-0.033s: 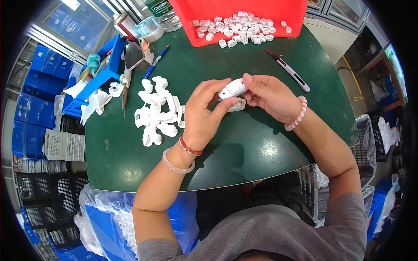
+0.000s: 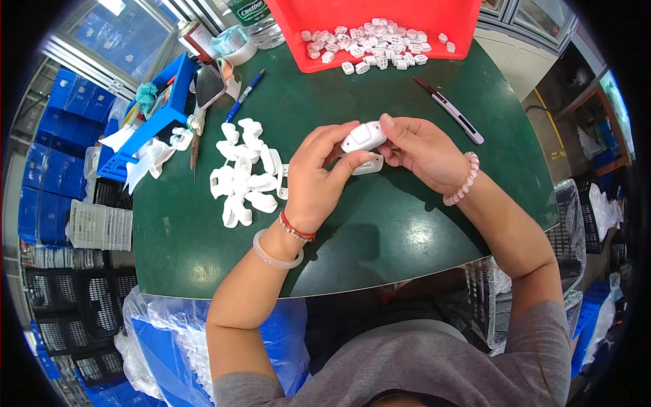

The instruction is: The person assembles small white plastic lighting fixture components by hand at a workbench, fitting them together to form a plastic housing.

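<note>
bottle label [image 2: 248, 8]: green and white band, sitting far above the left grip [image 2: 317, 178] | can label [image 2: 196, 37]: red, standing beside it

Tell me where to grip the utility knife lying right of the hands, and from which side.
Grip the utility knife at its pale handle, the half nearer the table's right edge, coming from above. It lies flat and slanted, dark tip toward the red tray, with bare green table on both long sides, so fingers can close across its narrow width.

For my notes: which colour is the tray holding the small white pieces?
Red; the tray shows best in the head view.
</note>
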{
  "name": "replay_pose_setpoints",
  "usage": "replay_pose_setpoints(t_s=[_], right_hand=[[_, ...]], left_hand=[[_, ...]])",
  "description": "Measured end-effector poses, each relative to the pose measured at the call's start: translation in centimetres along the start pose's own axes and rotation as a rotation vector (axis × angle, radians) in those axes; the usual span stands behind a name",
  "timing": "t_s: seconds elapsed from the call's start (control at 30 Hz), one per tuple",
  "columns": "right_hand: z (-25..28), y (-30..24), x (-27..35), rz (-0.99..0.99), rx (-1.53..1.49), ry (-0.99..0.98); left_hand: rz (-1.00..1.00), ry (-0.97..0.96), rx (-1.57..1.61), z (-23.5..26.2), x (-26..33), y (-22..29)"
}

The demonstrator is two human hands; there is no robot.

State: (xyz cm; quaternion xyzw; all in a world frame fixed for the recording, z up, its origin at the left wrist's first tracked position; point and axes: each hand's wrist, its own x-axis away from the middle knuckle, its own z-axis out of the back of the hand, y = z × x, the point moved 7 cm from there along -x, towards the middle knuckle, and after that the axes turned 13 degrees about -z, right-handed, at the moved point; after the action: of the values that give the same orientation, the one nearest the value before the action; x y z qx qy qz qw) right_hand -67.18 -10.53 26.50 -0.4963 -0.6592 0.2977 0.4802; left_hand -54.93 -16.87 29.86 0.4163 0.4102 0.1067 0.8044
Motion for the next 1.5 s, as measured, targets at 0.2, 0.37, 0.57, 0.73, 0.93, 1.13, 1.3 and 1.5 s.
replay_pose_setpoints(t_s=[0.2, 0.37, 0.57, 0.73, 0.93, 1.13, 1.3, 1.5], right_hand=[[0.0, -0.6, 0.0, 0.238, 0.274, 0.194], [-0.5, -1.2, 0.5, 0.284, 0.472, 0.232], [-0.6, -2.3, 1.1, 0.364, 0.684, 0.318], [-0.6, -3.0, 1.4, 0.590, 0.934, 0.421], [6.7, -5.8, 3.2, 0.501, 1.421, 1.152], [13.8, -5.5, 3.0, -0.085, 1.480, 1.335], [14.2, -6.1, 3.8, -0.057, 1.470, 1.540], [8.2, -7.9, -0.9, 0.395, 1.531, 1.263]], left_hand=[[0.068, 0.007, 0.196, -0.6, 0.1, -0.7], [-0.159, -0.059, -0.191, -0.2, -0.3, 1.0], [0.157, 0.024, 0.263, -0.7, 0.4, -1.4], [0.214, 0.059, 0.266, -0.4, 0.6, -2.3], [-0.132, -0.063, -0.256, 0.0, -0.3, 0.3], [-0.206, -0.184, -0.273, -1.4, 0.1, -0.1], [-0.222, -0.101, -0.404, 0.0, -0.2, 0.0], [-0.213, -0.003, -0.917, 3.5, -0.7, -0.7]])
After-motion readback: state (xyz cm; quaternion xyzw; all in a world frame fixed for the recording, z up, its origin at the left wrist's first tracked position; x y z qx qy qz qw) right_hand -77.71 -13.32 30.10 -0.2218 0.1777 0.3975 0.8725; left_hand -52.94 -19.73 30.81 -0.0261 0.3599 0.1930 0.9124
